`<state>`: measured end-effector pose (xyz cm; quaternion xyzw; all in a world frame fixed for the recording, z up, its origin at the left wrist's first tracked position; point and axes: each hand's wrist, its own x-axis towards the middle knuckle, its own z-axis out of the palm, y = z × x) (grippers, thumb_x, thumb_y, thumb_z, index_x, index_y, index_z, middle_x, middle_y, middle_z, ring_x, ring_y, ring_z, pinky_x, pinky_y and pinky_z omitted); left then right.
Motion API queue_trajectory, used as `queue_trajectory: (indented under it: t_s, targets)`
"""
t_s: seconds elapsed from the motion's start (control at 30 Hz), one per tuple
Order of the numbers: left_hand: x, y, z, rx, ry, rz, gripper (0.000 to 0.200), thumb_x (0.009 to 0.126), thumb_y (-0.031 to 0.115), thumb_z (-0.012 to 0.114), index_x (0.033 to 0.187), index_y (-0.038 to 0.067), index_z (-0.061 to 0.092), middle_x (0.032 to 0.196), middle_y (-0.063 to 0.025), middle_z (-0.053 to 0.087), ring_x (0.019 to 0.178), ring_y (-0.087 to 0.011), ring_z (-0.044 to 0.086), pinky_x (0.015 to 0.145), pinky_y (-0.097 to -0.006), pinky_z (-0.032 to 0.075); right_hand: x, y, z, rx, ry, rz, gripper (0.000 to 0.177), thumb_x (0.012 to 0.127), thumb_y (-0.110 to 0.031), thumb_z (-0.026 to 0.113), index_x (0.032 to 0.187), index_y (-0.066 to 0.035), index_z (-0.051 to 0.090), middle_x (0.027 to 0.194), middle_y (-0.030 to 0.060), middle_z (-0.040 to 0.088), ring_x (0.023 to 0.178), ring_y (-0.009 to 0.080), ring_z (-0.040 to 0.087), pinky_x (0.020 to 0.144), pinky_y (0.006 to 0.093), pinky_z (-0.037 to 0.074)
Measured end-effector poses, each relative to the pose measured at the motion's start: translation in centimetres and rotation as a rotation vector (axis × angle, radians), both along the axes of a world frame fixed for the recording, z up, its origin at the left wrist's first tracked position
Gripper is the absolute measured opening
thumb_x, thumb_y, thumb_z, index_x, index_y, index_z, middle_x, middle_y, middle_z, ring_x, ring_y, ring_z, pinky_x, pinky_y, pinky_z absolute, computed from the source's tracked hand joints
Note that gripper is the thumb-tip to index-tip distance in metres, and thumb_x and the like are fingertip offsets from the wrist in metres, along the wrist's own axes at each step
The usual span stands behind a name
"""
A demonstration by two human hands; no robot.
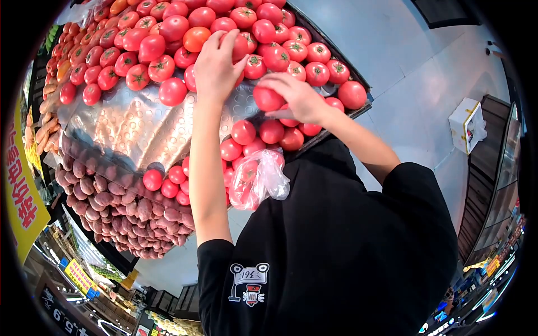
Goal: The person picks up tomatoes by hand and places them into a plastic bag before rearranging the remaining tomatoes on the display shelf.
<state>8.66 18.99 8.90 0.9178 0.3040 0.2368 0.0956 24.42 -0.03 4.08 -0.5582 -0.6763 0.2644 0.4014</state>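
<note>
Where the heaped tomatoes thin out, a silvery, dimpled liner shows across the middle of the display, creased and shiny, with warm reflections on it. Purplish-brown root vegetables lie piled along the near left side, and a dark edge bounds the tomatoes on the right. Beyond it is a smooth, pale blue-grey floor, where a white box stands with clear plastic at its opening. Yellow signs and bright shop shelving curve around the margins. The red tomato at the right hand is round, plump and glossy; it sits over the right part of the display, with the fingers bent across its top and the thumb below, closed around it. Among the upper tomatoes, the left hand is partly open, fingers curved over one and thumb apart; whether it grips that tomato, I cannot tell. Nearer the black shirt, a thin, wrinkled clear bag has red tomatoes showing through it.
</note>
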Motion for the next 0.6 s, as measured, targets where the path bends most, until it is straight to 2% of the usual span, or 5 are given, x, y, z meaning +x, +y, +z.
queue_trajectory:
  t_s: [0.1, 0.3, 0.43, 0.53, 0.6]
  targets:
    - [-2.3, -3.1, 1.5, -0.166, -0.264, 0.121, 0.065, 0.088, 0.015, 0.092, 0.145, 0.003, 0.065, 0.146, -0.0149, 0.066, 0.128, -0.0280, 0.068, 0.110, -0.0399, 0.056, -2.3, -0.6, -2.2, -0.077, -0.002, 0.078, 0.071, 0.081, -0.019, 0.092, 0.145, -0.010, 0.062, 0.147, 0.0133, 0.061, 0.133, 0.0348, 0.062, 0.110, 0.0451, 0.056]
    - [-8.3, -11.7, -0.1, -0.750, -0.705, 0.321, 0.078, 0.086, -0.001, 0.090, 0.156, 0.000, 0.053, 0.152, -0.0160, 0.060, 0.141, -0.0257, 0.060, 0.117, -0.0415, 0.052, -3.7, -1.1, -3.3, -0.084, -0.125, 0.196, 0.080, 0.081, -0.016, 0.088, 0.154, -0.009, 0.055, 0.152, 0.0130, 0.058, 0.139, 0.0341, 0.057, 0.113, 0.0439, 0.054]
    - [-11.2, -15.2, -2.3, -0.903, -0.723, 0.399, 0.095, 0.087, -0.007, 0.087, 0.167, 0.000, 0.037, 0.160, -0.0197, 0.053, 0.145, -0.0267, 0.056, 0.120, -0.0420, 0.050, -3.6, -1.4, -3.0, -0.178, -0.056, 0.215, 0.086, 0.084, -0.018, 0.087, 0.160, -0.006, 0.048, 0.158, 0.0147, 0.055, 0.145, 0.0357, 0.053, 0.117, 0.0466, 0.051]
    - [-11.7, -16.2, -3.2, -0.886, -0.727, 0.387, 0.099, 0.086, -0.007, 0.087, 0.169, 0.001, 0.033, 0.159, -0.0198, 0.053, 0.144, -0.0272, 0.055, 0.121, -0.0431, 0.050, -3.1, -1.2, -2.8, -0.247, -0.060, 0.235, 0.087, 0.089, -0.030, 0.087, 0.163, -0.006, 0.046, 0.162, 0.0161, 0.052, 0.151, 0.0361, 0.048, 0.125, 0.0493, 0.043]
    - [-11.6, -16.6, -3.2, -0.886, -0.740, 0.374, 0.102, 0.085, -0.007, 0.087, 0.170, 0.001, 0.031, 0.159, -0.0200, 0.053, 0.144, -0.0280, 0.056, 0.121, -0.0441, 0.050, -3.3, -1.6, -2.6, -0.149, -0.062, 0.160, 0.084, 0.093, -0.035, 0.085, 0.162, -0.006, 0.047, 0.161, 0.0182, 0.052, 0.151, 0.0374, 0.048, 0.126, 0.0495, 0.041]
